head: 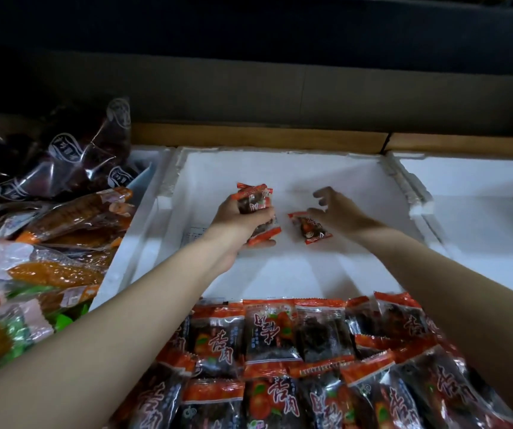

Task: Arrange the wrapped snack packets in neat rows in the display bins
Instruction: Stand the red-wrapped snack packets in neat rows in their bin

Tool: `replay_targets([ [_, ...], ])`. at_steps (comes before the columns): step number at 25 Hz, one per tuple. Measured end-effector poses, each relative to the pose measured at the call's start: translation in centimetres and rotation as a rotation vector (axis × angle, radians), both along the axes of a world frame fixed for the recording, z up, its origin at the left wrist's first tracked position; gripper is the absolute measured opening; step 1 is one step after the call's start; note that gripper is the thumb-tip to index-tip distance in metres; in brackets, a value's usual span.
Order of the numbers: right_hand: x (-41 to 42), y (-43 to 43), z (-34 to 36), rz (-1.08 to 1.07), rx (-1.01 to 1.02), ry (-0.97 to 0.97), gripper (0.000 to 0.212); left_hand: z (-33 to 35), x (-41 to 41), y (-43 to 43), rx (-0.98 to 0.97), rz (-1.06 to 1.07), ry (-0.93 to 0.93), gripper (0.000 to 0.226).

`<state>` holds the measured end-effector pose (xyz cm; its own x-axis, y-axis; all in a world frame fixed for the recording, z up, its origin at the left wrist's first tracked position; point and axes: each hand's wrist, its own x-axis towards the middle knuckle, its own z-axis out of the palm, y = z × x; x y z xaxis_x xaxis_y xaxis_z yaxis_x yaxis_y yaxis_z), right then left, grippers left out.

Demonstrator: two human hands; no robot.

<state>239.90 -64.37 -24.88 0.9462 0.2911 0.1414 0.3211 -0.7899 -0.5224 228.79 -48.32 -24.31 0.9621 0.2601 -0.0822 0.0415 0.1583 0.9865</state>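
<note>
A white foam bin (280,168) fills the middle of the head view. My left hand (242,218) grips a small stack of red-and-black snack packets (253,201) above the bin floor. One more packet (310,227) lies flat on the floor just to its right. My right hand (334,209) hovers over that packet with spread, loosely curled fingers; whether it touches the packet I cannot tell. Several rows of the same packets (295,351) fill the near part of the bin.
Another white foam bin (481,187) stands to the right. On the left lies a heap of orange and clear wrapped snacks (63,230) and dark bagged goods (72,156). A wooden ledge (249,137) and a dark wall close the back.
</note>
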Motion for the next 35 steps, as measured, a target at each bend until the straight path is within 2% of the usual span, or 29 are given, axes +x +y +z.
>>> replay_targets([
  [2,0.8,0.4,-1.9,-0.032,-0.13,0.102,0.061,-0.2,-0.6,-0.2,0.046,-0.036,-0.018,0.031],
  [5,0.4,0.7,-2.7,-0.052,-0.015,0.147,0.075,-0.5,-1.3,-0.8,0.104,-0.078,-0.027,0.036],
  [6,0.2,0.9,-2.8,-0.059,0.027,0.166,0.072,-0.5,-1.6,-0.9,0.125,-0.079,-0.031,0.037],
  [9,-1.4,0.9,-2.1,-0.062,0.001,0.16,0.042,-0.3,-2.9,-1.4,0.185,-0.085,-0.033,0.038],
  [12,-4.9,-0.9,0.7,-0.038,-0.025,0.075,0.038,0.5,-4.8,-1.8,0.211,-0.088,-0.05,0.033],
  [16,-11.8,-4.8,4.7,0.021,0.135,-0.027,0.022,1.7,-8.5,-2.5,0.209,-0.07,-0.05,0.029],
  [18,-15.9,-6.3,5.9,0.044,0.31,0.039,0.013,2.3,-10.6,-3.1,0.188,-0.038,-0.063,0.026],
  [20,-20.6,-7.3,6.4,0.051,0.504,0.207,0.013,3.0,-13.0,-3.7,0.202,-0.026,-0.07,0.027],
  [21,-22.5,-7.7,6.0,0.055,0.535,0.266,0.014,3.2,-14.1,-4.0,0.208,-0.029,-0.065,0.027],
  [25,-27.9,-8.5,2.9,0.033,0.365,0.338,0.024,4.1,-18.6,-4.7,0.235,-0.04,-0.027,0.034],
  [27,-29.1,-8.3,1.2,-0.005,0.315,0.321,0.014,4.2,-20.3,-4.9,0.254,-0.051,0.004,0.049],
  [33,-30.8,-7.6,-0.7,-0.043,0.226,0.337,0.026,5.0,-24.3,-5.4,0.261,-0.052,0.038,0.088],
  [35,-31.3,-7.6,-0.3,-0.048,0.156,0.297,0.035,5.1,-25.2,-5.3,0.229,-0.055,0.043,0.088],
])
